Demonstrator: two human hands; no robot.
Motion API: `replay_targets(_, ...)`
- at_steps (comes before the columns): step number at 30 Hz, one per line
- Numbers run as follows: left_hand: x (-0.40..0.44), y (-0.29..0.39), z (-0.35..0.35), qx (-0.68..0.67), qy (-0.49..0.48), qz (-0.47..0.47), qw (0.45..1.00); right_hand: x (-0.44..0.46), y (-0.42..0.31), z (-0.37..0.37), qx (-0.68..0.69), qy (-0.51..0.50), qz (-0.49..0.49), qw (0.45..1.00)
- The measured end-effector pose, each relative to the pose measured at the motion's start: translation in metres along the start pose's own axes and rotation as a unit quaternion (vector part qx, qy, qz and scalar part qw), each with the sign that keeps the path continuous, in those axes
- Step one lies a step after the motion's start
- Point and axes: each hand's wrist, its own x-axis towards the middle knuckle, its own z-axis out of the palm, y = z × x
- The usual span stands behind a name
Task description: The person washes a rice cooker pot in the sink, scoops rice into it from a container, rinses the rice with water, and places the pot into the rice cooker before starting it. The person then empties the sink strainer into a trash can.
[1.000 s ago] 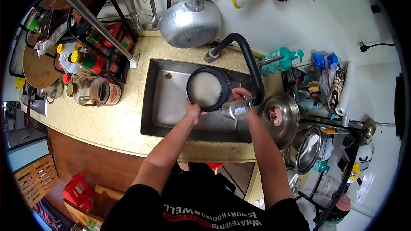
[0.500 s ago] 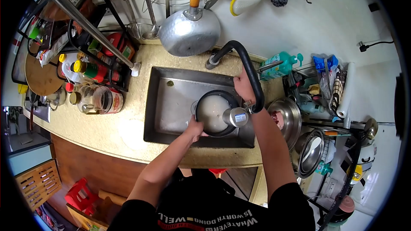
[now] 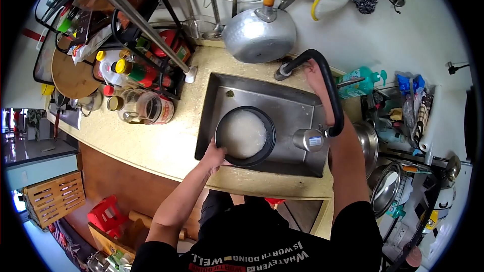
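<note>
My left hand (image 3: 214,156) is closed on the near-left rim of a dark round pot (image 3: 273,143), held in the left part of the steel sink (image 3: 307,106). Inside the pot lies rice (image 3: 244,133) in cloudy whitish water. My right hand (image 3: 315,74) reaches to the back of the sink, just right of the faucet's base; its fingers are partly hidden behind the black faucet neck (image 3: 328,83). The silver faucet head (image 3: 308,140) hangs over the sink, to the right of the pot. I cannot make out whether water runs from it.
A hammered metal wok (image 3: 259,35) hangs behind the sink. To the left stand a glass jar (image 3: 136,108) and a rack with bottles. On the right are a green soap bottle (image 3: 355,81) and steel bowls (image 3: 365,146). A green scrap (image 3: 230,93) lies in the sink.
The pot has moved left in the sink, out from under the faucet head. My right hand has moved back, closer to the faucet's base. The camera view has shifted left and turned slightly.
</note>
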Motion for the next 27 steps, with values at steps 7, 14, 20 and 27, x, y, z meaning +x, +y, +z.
replay_targets(7, 0.014, -0.012, -0.011, -0.031, 0.046, 0.051, 0.997, -0.014, -0.018, -0.002, 0.047, -0.003, 0.005, 0.999)
replay_targets(14, 0.029, -0.016, -0.012, -0.021, 0.039, 0.005, 0.999, -0.008, -0.015, -0.004, 0.078, -0.027, 0.007, 0.997)
replay_targets(20, 0.073, -0.033, 0.043, -0.019, -0.01, 0.048, 0.999, -0.008, -0.014, -0.002, 0.065, -0.015, 0.002, 0.998)
replay_targets(27, 0.107, -0.047, 0.128, -0.017, -0.079, 0.001, 0.997, -0.014, -0.034, -0.012, 0.046, -0.028, -0.035, 0.998)
